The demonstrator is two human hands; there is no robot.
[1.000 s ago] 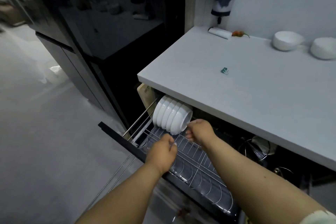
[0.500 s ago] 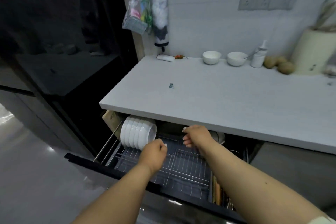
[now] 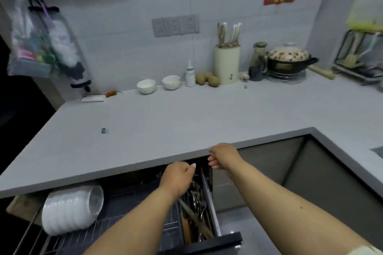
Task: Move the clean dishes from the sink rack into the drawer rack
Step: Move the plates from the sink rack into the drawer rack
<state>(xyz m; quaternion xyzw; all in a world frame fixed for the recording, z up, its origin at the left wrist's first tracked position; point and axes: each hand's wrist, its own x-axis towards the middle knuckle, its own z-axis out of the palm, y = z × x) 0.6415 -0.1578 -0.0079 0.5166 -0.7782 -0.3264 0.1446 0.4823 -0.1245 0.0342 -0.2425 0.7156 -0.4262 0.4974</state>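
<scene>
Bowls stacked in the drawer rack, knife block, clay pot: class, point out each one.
bowls (image 3: 70, 211), head view, side of the white stack.
knife block (image 3: 227, 64), head view, cream front.
clay pot (image 3: 289, 59), head view, below the patterned lid.

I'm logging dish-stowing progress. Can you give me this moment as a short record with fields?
drawer rack: pulled out under the counter
bowls: white stack on its side, at the rack's left end
cutlery: in the drawer's right compartment
left hand: loosely curled above the drawer, holds nothing
right hand: loosely curled at the counter edge, holds nothing
counter bowls: two, by the wall
</scene>
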